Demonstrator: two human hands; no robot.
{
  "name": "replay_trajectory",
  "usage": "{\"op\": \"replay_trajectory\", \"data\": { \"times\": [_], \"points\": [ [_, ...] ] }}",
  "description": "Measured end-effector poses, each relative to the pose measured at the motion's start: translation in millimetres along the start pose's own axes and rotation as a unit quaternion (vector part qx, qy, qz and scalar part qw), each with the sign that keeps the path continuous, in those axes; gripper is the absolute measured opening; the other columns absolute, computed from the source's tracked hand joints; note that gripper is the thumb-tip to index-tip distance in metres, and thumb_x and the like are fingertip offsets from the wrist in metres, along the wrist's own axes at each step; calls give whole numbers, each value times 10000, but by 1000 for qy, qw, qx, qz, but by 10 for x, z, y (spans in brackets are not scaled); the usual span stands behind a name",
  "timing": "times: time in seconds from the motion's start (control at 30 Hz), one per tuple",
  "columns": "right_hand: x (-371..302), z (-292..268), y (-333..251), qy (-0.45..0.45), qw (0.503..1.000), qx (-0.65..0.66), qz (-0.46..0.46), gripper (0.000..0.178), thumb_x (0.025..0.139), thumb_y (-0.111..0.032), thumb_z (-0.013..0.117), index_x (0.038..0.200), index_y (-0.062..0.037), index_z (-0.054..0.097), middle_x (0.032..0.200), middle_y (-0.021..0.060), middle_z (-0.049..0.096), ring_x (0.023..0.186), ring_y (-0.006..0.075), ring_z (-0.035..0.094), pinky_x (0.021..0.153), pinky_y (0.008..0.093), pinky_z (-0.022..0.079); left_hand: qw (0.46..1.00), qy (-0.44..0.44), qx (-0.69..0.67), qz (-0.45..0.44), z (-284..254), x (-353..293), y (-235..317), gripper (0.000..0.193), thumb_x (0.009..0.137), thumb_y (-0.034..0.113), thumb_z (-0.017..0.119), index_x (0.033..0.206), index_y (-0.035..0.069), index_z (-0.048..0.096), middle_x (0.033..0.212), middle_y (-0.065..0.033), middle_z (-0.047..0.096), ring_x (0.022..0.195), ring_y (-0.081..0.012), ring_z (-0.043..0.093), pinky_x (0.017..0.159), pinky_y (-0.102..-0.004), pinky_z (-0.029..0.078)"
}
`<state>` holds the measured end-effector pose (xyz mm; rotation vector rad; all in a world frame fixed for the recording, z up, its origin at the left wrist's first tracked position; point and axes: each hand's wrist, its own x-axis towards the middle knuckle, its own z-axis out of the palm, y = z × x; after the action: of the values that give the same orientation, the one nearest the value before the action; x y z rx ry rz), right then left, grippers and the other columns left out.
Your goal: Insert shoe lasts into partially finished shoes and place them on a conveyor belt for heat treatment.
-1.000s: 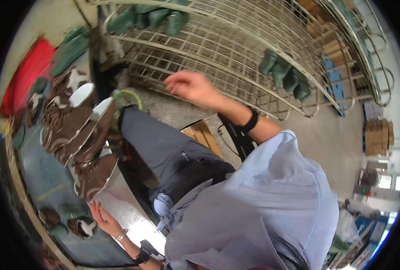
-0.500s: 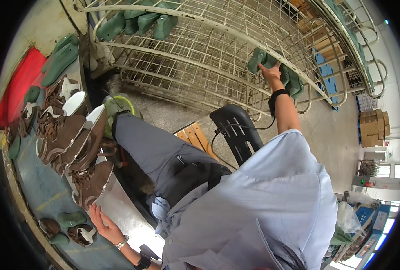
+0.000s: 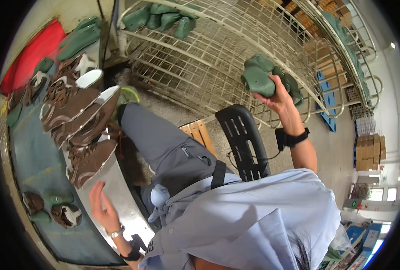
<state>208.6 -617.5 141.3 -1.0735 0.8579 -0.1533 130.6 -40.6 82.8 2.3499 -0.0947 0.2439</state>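
My right hand (image 3: 279, 98) grips a green plastic shoe last (image 3: 258, 81) at the side of the wire rack, with the fingers under it and the thumb on its side. Other green shoe lasts (image 3: 290, 85) sit on the rack right behind that hand. My left hand (image 3: 103, 211) is open above a metal ledge (image 3: 114, 193), holding nothing. Just beyond its fingertips lies a pile of brown shoe uppers (image 3: 92, 162) with white edges and laces.
The white wire rack (image 3: 200, 67) spans the far side, with several more lasts (image 3: 161, 20) at its left end. A black chair back (image 3: 244, 139) stands near my right arm. On the blue-grey bench (image 3: 33, 153) are a red sheet (image 3: 31, 54), lasts and small brown shoe pieces (image 3: 66, 216).
My right hand has closed on a last and drawn it up from the rack toward me. My left hand stays open, slightly raised. The whole view has shifted a little.
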Motion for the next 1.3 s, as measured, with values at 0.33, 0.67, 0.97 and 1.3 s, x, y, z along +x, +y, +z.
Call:
{"op": "replay_trajectory", "data": {
  "times": [0.33,0.67,0.97,1.3],
  "points": [
    [-1365,1302,1143,-469,864,-30,183,833,885,-398,677,1517,-51,260,1452,116,453,1301,223,495,1036,408,465,613,-132,-772,-109,1096,160,1185,851,905,353,642,1528,10,176,1539,-150,322,1408,-257,353,1138,-387,303],
    [-1308,1996,1815,-685,581,-439,26,386,922,-254,668,1207,4,633,1158,154,658,890,166,669,781,306,532,677,210,-633,-311,311,-749,573,591,922,268,636,1386,-13,401,1237,-151,582,1042,-242,628,877,-372,539],
    [-1166,3193,2446,-646,420,-425,-475,587,796,-222,734,1297,5,530,1387,195,481,1254,399,481,1046,457,414,746,424,-249,-450,127,-1663,-57,554,865,151,684,1311,-75,445,1139,-151,630,940,-204,631,796,-324,522],
    [-1647,3954,3231,-580,257,-530,-563,457,704,-259,782,1072,-32,634,1098,150,580,1051,328,509,875,425,431,723,494,-128,-465,462,-1973,-580,594,827,190,731,1325,-30,493,1418,-205,483,1302,-295,478,1083,-358,368]
  ]
}}
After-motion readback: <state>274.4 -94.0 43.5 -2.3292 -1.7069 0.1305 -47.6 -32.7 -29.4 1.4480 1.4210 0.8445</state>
